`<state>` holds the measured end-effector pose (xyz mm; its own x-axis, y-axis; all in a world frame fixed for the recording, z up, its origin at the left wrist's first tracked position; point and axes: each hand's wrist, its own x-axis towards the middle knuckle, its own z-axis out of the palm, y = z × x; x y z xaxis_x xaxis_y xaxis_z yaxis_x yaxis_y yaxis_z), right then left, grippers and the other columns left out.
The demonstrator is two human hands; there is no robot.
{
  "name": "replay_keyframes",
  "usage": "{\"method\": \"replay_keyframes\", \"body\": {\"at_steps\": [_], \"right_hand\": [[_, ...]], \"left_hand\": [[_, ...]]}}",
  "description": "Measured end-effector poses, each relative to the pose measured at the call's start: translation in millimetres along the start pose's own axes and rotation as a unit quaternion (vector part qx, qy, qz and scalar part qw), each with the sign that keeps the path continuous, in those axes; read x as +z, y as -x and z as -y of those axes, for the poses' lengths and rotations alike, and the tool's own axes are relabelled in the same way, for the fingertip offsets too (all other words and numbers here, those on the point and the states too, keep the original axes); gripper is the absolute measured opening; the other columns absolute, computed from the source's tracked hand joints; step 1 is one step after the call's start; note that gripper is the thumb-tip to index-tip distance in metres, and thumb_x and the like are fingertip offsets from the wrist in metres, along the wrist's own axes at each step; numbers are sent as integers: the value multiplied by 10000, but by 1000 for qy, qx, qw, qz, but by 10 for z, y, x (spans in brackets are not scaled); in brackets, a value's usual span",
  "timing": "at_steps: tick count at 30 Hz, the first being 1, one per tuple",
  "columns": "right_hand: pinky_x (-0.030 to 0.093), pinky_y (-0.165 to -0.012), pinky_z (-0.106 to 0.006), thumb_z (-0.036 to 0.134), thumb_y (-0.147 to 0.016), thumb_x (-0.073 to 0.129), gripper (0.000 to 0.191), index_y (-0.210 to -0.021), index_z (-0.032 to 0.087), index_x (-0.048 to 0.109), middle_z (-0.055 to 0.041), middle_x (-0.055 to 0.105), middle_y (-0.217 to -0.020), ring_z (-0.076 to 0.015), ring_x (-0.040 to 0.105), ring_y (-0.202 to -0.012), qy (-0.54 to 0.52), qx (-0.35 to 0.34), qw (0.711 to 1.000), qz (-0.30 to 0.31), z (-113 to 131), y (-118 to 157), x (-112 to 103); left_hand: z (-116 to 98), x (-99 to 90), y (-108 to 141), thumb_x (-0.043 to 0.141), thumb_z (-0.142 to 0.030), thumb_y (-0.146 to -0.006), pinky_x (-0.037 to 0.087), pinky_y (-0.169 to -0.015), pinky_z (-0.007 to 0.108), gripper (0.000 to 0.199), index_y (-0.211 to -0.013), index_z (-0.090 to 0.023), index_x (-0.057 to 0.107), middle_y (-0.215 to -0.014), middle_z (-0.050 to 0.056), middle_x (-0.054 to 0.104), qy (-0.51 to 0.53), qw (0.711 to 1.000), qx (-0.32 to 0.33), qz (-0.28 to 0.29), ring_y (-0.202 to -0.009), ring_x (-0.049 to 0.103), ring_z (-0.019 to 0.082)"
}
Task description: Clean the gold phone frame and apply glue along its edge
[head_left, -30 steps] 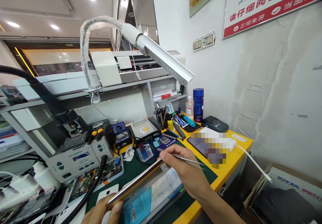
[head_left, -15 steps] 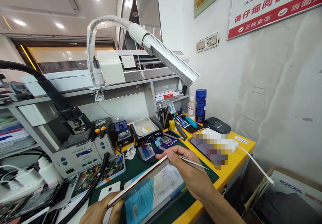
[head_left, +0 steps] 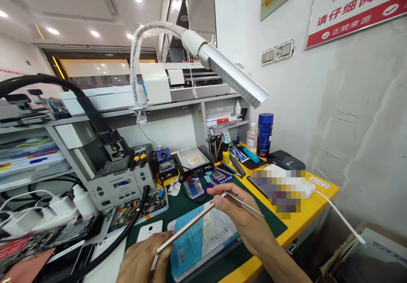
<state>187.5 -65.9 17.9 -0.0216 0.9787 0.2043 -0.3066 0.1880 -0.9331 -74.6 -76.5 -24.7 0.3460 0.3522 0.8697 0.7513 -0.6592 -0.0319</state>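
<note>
A thin phone [head_left: 190, 223] with a pale gold edge is raised over the mat, seen almost edge-on. My left hand [head_left: 143, 255] is closed on its near lower end. At the upper end, my right hand [head_left: 240, 215] pinches it between thumb and fingers. Silver tweezers [head_left: 246, 204] also lie in my right hand, their tips pointing right and down, away from the phone. Beneath the phone is a blue and white booklet [head_left: 186, 249] on the green mat [head_left: 271, 223]. A white phone-shaped panel [head_left: 149, 231] lies just beyond my left hand.
A grey rework station [head_left: 117, 189] stands at the left, with a tray of circuit boards [head_left: 140, 211] and a black hose [head_left: 127, 228] before it. A dark phone [head_left: 265, 189], blue spray can [head_left: 265, 134] and white cable [head_left: 340, 215] are at the right. A lamp [head_left: 238, 75] hangs overhead.
The phone has tilted, so its flat underside no longer shows and mostly its edge is seen. Both hands keep their hold. My view has turned left, shifting the bench rightward.
</note>
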Motion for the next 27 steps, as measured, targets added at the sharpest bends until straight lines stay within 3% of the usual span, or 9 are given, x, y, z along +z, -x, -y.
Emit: {"method": "replay_keyframes", "body": {"at_steps": [4, 5, 10, 13, 16, 19, 24, 27], "right_hand": [[482, -1011, -422, 433, -824, 828, 359, -1086, 220, 705, -104, 723, -1230, -279, 646, -1154, -39, 13, 999, 12, -5, -31, 14], [480, -1019, -432, 432, -819, 831, 362, -1081, 216, 705, -108, 723, -1225, -286, 645, -1158, -42, 14, 999, 14, -1, -36, 16], [498, -954, -387, 434, -815, 835, 344, -1052, 214, 715, -85, 735, -1112, -266, 652, -1075, -33, 9, 999, 0, -9, -39, 24], [505, -826, -334, 469, -793, 846, 333, -960, 213, 715, -39, 701, -907, -234, 641, -936, -18, 22, 999, -37, -44, -34, 51], [485, -733, -306, 507, -787, 839, 339, -875, 213, 694, -10, 632, -802, -199, 592, -816, -18, 27, 998, -61, -88, -29, 100], [471, -697, -290, 511, -777, 843, 337, -861, 222, 693, 1, 605, -777, -182, 556, -765, -8, 11, 996, -91, -137, -14, 160], [491, -687, -304, 513, -768, 839, 317, -855, 236, 711, -35, 667, -841, -237, 602, -840, 39, -27, 987, -154, -208, 67, 273], [520, -721, -317, 514, -793, 818, 297, -874, 242, 732, -54, 692, -910, -259, 623, -899, 60, -42, 985, -158, -240, 145, 343]], "left_hand": [[19, 8, 61, 559, -264, -1003, 614, -762, 246, 152, -1115, -224, 652, -941, 57, 825, 20, 999, 27, 12, -835, 803, 196], [29, 8, 77, 537, -243, -1010, 614, -806, 275, 172, -1142, -217, 644, -986, 74, 821, 18, 1000, -13, 17, -890, 798, 210], [50, -6, 83, 577, -206, -965, 614, -781, 272, 207, -1158, -224, 648, -994, 78, 808, 79, 996, -4, 47, -890, 786, 219], [-13, -14, 27, 536, -313, -994, 602, -671, 268, 185, -1109, -236, 659, -926, 69, 776, 137, 977, -145, 78, -797, 755, 214], [-100, -24, -66, 507, -390, -1007, 593, -614, 255, 216, -979, -237, 657, -747, 21, 701, 261, 921, -261, 121, -665, 702, 184], [-162, -21, -161, 473, -439, -1021, 593, -561, 226, 276, -897, -240, 618, -703, -9, 655, 312, 892, -299, 130, -601, 686, 157], [-177, 37, -212, 488, -489, -1009, 580, -560, 231, 303, -891, -232, 595, -699, -20, 641, 297, 885, -349, 83, -602, 655, 154], [-159, 55, -207, 522, -505, -990, 545, -545, 228, 315, -882, -221, 606, -701, -9, 657, 278, 884, -371, 57, -621, 642, 161]]}}
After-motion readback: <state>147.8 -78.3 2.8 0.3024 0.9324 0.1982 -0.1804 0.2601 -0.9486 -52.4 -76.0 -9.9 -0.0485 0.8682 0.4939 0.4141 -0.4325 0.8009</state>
